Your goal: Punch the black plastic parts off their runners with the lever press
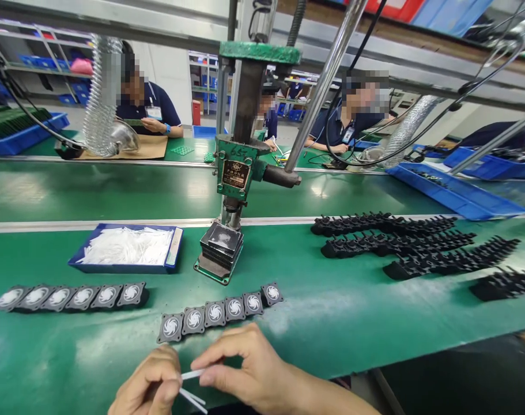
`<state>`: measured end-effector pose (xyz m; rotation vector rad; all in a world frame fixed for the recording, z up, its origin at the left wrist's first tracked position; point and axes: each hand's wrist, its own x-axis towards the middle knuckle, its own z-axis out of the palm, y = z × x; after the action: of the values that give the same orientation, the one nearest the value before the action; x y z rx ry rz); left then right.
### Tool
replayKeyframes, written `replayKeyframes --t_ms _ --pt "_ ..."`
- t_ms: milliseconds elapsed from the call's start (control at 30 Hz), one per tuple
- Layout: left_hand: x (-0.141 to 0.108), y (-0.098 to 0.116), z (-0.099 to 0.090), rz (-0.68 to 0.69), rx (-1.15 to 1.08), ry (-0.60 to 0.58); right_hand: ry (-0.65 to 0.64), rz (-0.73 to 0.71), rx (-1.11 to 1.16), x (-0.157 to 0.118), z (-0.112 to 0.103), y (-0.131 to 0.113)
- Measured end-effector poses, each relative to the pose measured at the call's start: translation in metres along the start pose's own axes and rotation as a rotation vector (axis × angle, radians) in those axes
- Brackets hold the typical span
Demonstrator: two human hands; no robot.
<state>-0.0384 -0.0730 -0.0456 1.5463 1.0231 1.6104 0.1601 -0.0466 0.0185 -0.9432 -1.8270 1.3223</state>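
Pinching white strips (191, 374), lower centre of frame | left hand (152, 377) gripped several, right hand (247, 363) one strip's end | seemed light, thin, bendable; material unclear | ends likely suited a gentle hold

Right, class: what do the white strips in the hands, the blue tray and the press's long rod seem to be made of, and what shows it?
Strips: perhaps plastic, matt white; they look slim and straight, but paper is possible.
Tray: probably plastic, smooth blue; its front wall looks evenly coloured.
Rod: almost certainly metal, polished; bright reflections run along it.
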Motion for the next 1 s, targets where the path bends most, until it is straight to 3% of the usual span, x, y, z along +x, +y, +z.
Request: replayKeyframes --t_ms 233,467,567,667,800,1000 --pt "-0.002 0.011 0.002 -0.06 0.008 0.187 -0.072 0.117 0.056 0.02 0.012 0.003" --pt "0.0 0.007 -0.006 -0.137 0.067 0.228 -0.061 0.257 0.317 0.057 0.031 0.001" --pt "0.006 0.001 -0.022 -0.158 0.161 0.295 -0.046 0.234 0.286 0.082 0.031 -0.006" --pt "0.019 -0.004 -0.046 -0.186 0.272 0.401 -0.048 0.152 0.094 0.117 0.028 -0.007" --pt "0.042 -0.005 -0.078 -0.18 0.374 0.499 -0.118 0.076 -0.188 0.166 0.036 0.007" --pt "0.071 -0.014 -0.111 -0.12 0.523 0.522 -0.172 0.044 -0.291 0.205 0.054 0.033"
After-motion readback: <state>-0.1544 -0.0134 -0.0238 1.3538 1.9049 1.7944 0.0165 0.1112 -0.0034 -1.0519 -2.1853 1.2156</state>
